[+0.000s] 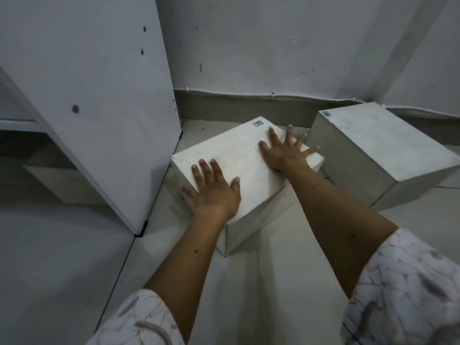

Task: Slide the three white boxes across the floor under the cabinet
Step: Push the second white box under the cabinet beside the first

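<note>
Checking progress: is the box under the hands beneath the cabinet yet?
Out. The box sits on open floor beside the cabinet.

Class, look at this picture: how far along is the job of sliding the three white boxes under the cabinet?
Done: one white cardboard box already appears to sit in shadow under the white panelled cabinet. In hand: the left hand and right hand lie flat, fingers spread, on the second white box, beside the cabinet's end. Left: the third white box stands untouched by the wall.
</note>
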